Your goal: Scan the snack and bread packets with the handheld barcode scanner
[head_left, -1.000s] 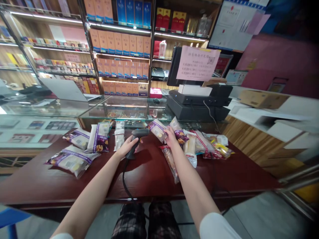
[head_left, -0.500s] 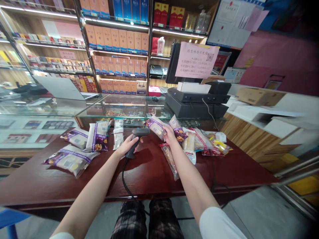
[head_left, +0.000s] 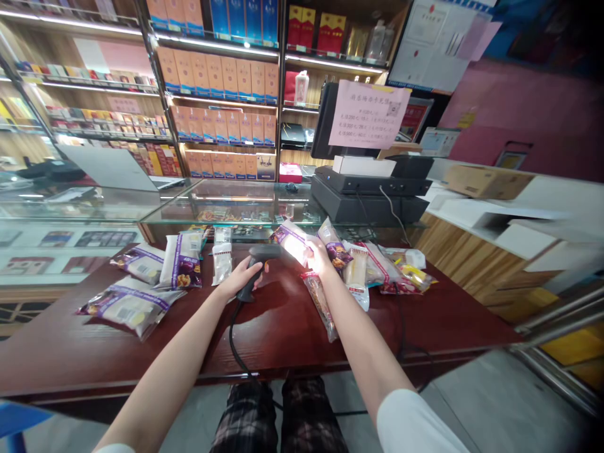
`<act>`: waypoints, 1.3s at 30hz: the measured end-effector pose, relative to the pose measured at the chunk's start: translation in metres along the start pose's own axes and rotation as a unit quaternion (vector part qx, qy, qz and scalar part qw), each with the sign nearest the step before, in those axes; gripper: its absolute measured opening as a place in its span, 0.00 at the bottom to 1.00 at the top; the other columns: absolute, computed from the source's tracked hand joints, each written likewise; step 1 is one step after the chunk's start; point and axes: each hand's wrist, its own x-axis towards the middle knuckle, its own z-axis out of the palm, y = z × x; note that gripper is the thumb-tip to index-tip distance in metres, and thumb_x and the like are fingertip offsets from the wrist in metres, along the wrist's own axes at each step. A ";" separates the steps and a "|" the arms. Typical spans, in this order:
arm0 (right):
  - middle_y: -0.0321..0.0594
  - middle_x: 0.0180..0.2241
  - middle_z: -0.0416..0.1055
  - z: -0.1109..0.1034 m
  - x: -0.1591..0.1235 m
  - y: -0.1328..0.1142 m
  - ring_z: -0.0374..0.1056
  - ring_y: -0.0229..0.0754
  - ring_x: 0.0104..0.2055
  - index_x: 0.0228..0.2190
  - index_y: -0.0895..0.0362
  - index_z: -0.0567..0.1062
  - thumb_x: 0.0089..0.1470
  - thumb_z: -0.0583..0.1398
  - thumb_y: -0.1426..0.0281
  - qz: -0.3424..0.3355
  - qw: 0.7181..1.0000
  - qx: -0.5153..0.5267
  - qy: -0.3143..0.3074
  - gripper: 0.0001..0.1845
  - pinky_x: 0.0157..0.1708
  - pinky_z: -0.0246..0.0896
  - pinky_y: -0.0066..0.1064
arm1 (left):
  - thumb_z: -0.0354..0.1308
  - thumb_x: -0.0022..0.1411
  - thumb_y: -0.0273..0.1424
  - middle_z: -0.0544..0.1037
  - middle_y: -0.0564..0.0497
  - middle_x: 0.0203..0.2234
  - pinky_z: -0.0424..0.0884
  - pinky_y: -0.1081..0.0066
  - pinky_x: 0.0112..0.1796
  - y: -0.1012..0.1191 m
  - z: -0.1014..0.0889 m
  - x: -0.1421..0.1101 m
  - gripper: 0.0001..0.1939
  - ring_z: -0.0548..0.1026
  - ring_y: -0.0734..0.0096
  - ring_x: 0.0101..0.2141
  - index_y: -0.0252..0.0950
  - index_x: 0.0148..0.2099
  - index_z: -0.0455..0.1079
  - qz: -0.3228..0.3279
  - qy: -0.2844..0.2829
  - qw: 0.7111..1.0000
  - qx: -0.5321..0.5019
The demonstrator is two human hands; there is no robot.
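Note:
My left hand (head_left: 240, 277) is wrapped round the grip of a black corded barcode scanner (head_left: 258, 264) standing on the dark red table (head_left: 283, 327). My right hand (head_left: 317, 257) holds a purple-and-white snack packet (head_left: 291, 241) up in front of the scanner's head; the packet is lit bright by the scanner's light. A heap of other snack packets (head_left: 377, 270) lies just right of that hand, and a long clear packet (head_left: 321, 303) lies under my right forearm.
More purple-and-white packets (head_left: 127, 305) lie on the left of the table. Beyond it stand a glass counter (head_left: 226, 204), a black till with a screen and a pink notice (head_left: 372, 189), and shelves of boxed goods (head_left: 221, 75). A cardboard box (head_left: 488, 181) sits at right.
The packet in my right hand has moved closer to the scanner's head and now glows under its light. My left hand stays on the scanner.

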 end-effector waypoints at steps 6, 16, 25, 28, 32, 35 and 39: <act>0.28 0.23 0.72 -0.002 0.002 0.002 0.71 0.36 0.26 0.30 0.53 0.69 0.33 0.68 0.67 0.009 1.000 -0.009 0.008 0.18 0.27 0.67 0.27 | 0.57 0.62 0.50 0.66 0.58 0.16 0.63 0.77 0.20 0.003 0.000 -0.001 0.22 0.64 0.78 0.16 0.34 0.43 0.66 0.011 0.017 1.000 -0.010; 0.31 0.31 0.75 -0.001 -0.004 -0.001 0.72 0.40 0.34 0.34 0.53 0.69 0.35 0.67 0.67 -0.017 0.999 -0.032 -0.007 0.20 0.34 0.69 0.31 | 0.62 0.57 0.51 0.80 0.46 0.36 0.67 0.75 0.19 -0.003 -0.002 0.003 0.27 0.69 0.78 0.18 0.36 0.49 0.64 -0.006 0.048 0.998 -0.047; 0.40 0.42 0.69 0.000 -0.007 0.010 0.66 0.46 0.44 0.46 0.52 0.65 0.45 0.61 0.67 -0.211 0.897 -0.388 0.001 0.24 0.50 0.62 0.38 | 0.65 0.53 0.46 0.80 0.48 0.35 0.69 0.75 0.20 0.007 -0.040 0.005 0.24 0.74 0.75 0.21 0.36 0.46 0.66 0.023 0.262 0.964 -0.026; 0.46 0.46 0.67 0.006 -0.010 0.015 0.64 0.50 0.51 0.47 0.55 0.64 0.47 0.58 0.70 -0.246 0.844 -0.475 0.022 0.23 0.54 0.59 0.42 | 0.65 0.53 0.42 0.79 0.49 0.31 0.69 0.76 0.22 0.011 -0.063 0.001 0.20 0.75 0.72 0.24 0.34 0.41 0.69 0.058 0.361 0.931 -0.011; 0.56 0.61 0.57 0.015 -0.022 0.014 0.53 0.54 0.64 0.56 0.59 0.63 0.47 0.56 0.77 -0.327 0.739 -0.588 0.036 0.32 0.62 0.49 0.48 | 0.63 0.52 0.42 0.77 0.51 0.25 0.64 0.76 0.21 0.011 -0.081 -0.005 0.18 0.70 0.75 0.20 0.32 0.39 0.72 0.059 0.444 0.894 -0.020; 0.45 0.67 0.53 0.019 -0.030 0.013 0.44 0.54 0.69 0.54 0.54 0.71 0.50 0.55 0.79 -0.360 0.646 -0.672 -0.044 0.29 0.67 0.34 0.52 | 0.64 0.51 0.43 0.77 0.52 0.25 0.63 0.76 0.20 0.007 -0.084 -0.006 0.20 0.67 0.78 0.18 0.33 0.40 0.71 0.048 0.449 0.889 -0.078; 0.47 0.56 0.70 0.018 -0.027 0.021 0.55 0.54 0.64 0.46 0.54 0.78 0.54 0.57 0.72 -0.325 0.580 -0.732 -0.151 0.18 0.67 0.35 0.51 | 0.65 0.50 0.44 0.76 0.53 0.24 0.64 0.76 0.20 0.001 -0.085 -0.007 0.21 0.67 0.78 0.17 0.34 0.39 0.69 0.045 0.440 0.888 -0.126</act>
